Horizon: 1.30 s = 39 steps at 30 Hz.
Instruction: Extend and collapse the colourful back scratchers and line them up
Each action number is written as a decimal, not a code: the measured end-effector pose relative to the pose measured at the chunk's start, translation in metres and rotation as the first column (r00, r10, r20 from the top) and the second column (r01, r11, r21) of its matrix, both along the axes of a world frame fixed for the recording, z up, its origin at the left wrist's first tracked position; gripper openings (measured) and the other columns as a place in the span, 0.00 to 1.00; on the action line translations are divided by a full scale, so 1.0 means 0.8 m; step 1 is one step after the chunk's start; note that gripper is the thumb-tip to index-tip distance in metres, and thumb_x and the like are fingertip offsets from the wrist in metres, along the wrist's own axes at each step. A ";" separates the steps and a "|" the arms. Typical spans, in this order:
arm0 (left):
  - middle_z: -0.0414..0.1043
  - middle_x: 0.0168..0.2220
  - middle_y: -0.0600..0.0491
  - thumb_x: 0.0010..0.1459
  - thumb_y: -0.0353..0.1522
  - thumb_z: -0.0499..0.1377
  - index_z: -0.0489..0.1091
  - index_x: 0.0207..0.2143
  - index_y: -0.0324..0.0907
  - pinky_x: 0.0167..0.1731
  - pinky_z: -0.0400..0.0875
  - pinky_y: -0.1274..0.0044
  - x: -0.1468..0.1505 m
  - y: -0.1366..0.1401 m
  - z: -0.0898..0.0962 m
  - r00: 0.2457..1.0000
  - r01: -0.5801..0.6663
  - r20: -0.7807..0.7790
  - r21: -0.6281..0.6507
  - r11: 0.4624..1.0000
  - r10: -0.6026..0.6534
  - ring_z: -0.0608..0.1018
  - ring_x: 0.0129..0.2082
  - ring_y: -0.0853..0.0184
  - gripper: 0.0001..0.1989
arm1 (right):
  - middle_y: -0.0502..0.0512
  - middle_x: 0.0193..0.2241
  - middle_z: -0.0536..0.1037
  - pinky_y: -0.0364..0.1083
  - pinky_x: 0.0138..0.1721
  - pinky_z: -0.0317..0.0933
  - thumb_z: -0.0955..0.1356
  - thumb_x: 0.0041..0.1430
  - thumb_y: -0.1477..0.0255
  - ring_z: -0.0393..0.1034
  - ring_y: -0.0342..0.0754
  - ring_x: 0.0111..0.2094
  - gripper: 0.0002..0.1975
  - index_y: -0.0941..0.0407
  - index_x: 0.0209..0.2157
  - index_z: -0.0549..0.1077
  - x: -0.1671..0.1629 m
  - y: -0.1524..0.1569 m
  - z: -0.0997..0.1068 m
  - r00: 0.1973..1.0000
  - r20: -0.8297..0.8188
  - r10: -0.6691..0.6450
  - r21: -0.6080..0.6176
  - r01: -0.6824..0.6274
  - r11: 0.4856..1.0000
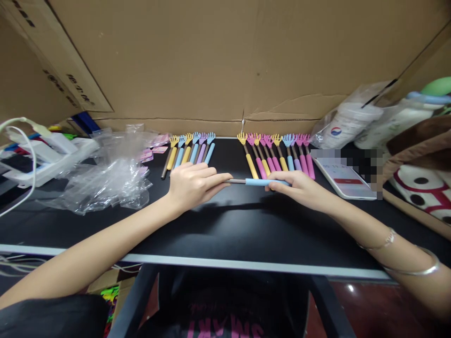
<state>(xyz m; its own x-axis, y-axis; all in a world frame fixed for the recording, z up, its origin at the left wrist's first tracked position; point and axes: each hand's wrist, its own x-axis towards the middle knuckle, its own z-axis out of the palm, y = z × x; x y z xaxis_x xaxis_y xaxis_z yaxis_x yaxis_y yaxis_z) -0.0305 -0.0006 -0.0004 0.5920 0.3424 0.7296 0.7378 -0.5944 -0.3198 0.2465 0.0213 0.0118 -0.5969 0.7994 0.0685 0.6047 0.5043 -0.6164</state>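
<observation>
Above the black table, a back scratcher with a light blue grip (257, 182) lies level between my two hands. My left hand (193, 184) pinches the end of its thin metal rod; whether a claw head is inside that hand is hidden. Around the far end of the blue grip, the fingers of my right hand (299, 188) are closed. Behind my left hand lies a row of back scratchers (186, 150) with yellow, blue and purple grips. A second row of back scratchers (278, 155), in yellow, pink, blue and purple, lies behind my right hand.
Crumpled clear plastic bags (112, 173) and pink cards (151, 150) lie left, beside a white power strip (52, 162) with cables. On the right are a phone (347, 178), a bagged cup (352, 124) and a brown bag (412, 141). Cardboard (211, 61) walls the back.
</observation>
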 end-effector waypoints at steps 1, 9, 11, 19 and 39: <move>0.73 0.21 0.59 0.60 0.39 0.56 0.76 0.37 0.50 0.22 0.52 0.77 0.001 0.001 0.000 1.000 0.000 0.009 -0.012 1.000 0.000 0.71 0.22 0.72 0.09 | 0.53 0.29 0.74 0.43 0.33 0.57 0.60 0.59 0.55 0.66 0.44 0.31 0.20 0.57 0.32 0.73 -0.001 0.000 0.000 1.000 0.004 -0.002 0.008 0.002 1.000; 0.74 0.23 0.59 0.61 0.40 0.56 0.76 0.38 0.50 0.22 0.55 0.79 0.005 0.000 0.000 0.996 0.010 0.088 -0.167 0.986 0.005 0.73 0.24 0.73 0.10 | 0.52 0.28 0.76 0.42 0.30 0.55 0.59 0.61 0.56 0.67 0.43 0.28 0.20 0.56 0.34 0.73 -0.001 -0.013 0.015 0.996 0.071 -0.046 0.192 0.032 0.981; 0.75 0.24 0.59 0.61 0.40 0.55 0.76 0.38 0.50 0.22 0.56 0.79 0.006 -0.001 0.001 0.994 0.014 0.107 -0.222 0.975 0.010 0.74 0.25 0.73 0.11 | 0.51 0.27 0.76 0.41 0.29 0.54 0.59 0.61 0.57 0.66 0.42 0.27 0.19 0.55 0.33 0.74 0.002 -0.016 0.021 0.989 0.132 -0.065 0.280 0.026 0.960; 0.76 0.30 0.59 0.62 0.39 0.54 0.73 0.43 0.53 0.24 0.58 0.80 0.004 0.001 0.003 0.999 -0.029 0.017 -0.340 0.940 0.037 0.77 0.31 0.72 0.11 | 0.50 0.26 0.76 0.41 0.25 0.49 0.57 0.62 0.55 0.67 0.42 0.24 0.20 0.51 0.36 0.73 0.010 -0.009 0.017 0.928 0.343 -0.148 0.474 -0.035 0.880; 0.73 0.41 0.59 0.58 0.41 0.56 0.66 0.43 0.49 0.33 0.61 0.81 -0.012 0.011 0.028 0.999 -0.027 -0.045 -0.700 0.714 -0.005 0.75 0.40 0.68 0.11 | 0.51 0.26 0.73 0.40 0.26 0.55 0.57 0.62 0.56 0.65 0.41 0.25 0.17 0.54 0.36 0.66 0.057 0.008 0.035 0.928 0.359 0.097 0.027 -0.115 0.993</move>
